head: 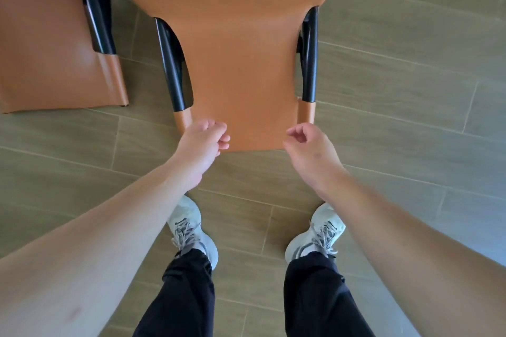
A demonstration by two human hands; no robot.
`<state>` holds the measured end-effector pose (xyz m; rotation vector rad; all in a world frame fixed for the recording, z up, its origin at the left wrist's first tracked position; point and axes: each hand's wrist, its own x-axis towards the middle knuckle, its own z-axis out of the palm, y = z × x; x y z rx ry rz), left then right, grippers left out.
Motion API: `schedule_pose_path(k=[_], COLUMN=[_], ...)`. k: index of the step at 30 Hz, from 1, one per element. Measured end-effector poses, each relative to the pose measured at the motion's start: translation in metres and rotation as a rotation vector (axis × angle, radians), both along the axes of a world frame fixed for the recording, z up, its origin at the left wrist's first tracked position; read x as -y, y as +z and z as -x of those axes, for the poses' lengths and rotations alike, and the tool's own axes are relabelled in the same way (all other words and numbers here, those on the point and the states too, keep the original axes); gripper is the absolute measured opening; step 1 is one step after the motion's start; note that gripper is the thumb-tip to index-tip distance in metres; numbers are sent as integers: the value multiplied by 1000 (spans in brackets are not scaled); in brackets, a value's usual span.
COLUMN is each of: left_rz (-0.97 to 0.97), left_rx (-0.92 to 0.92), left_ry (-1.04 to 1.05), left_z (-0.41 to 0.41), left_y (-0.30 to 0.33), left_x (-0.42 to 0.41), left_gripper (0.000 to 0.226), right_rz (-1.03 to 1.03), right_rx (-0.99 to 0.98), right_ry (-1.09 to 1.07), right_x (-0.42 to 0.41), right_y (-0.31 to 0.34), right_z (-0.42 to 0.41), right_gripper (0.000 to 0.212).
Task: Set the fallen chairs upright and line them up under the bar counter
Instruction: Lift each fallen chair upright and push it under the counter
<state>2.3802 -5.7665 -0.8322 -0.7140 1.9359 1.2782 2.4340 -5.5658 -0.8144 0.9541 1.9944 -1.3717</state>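
Observation:
A tan leather chair (pixel 241 63) with a black metal frame stands upright right in front of me, its backrest top edge nearest to me. My left hand (pixel 204 145) is at the left corner of that edge, fingers loosely curled, with nothing plainly gripped. My right hand (pixel 306 145) is at the right end of the same edge, fingers also loosely curled and holding nothing. A second tan chair (pixel 49 44) stands upright just to the left, close beside the first. The bar counter is out of view.
Grey-brown floor tiles (pixel 397 90) stretch to the right of the chair and behind me. My two feet in pale sneakers (pixel 191 227) stand just behind the chair. A narrow gap separates the two chairs.

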Motion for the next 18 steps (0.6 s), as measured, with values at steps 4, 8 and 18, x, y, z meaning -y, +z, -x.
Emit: schedule_pose_path(k=[4,8,18], left_rz=[152,332,635], left_rx=[-35,-159,-500], left_ry=[-283,-609,-1205], left_z=[-4,-10,-28], left_y=[-86,-156,-288], left_x=[8,20,41], left_gripper=[11,15,72], right_rz=[-149,-297,-695], right_rx=[-27,-67,-203], right_ry=[179,444,1067], right_x=[-6,-6,-2], right_y=[-94,-171,-304], right_z=[-4,-6,-24], right_gripper=[33,48,78])
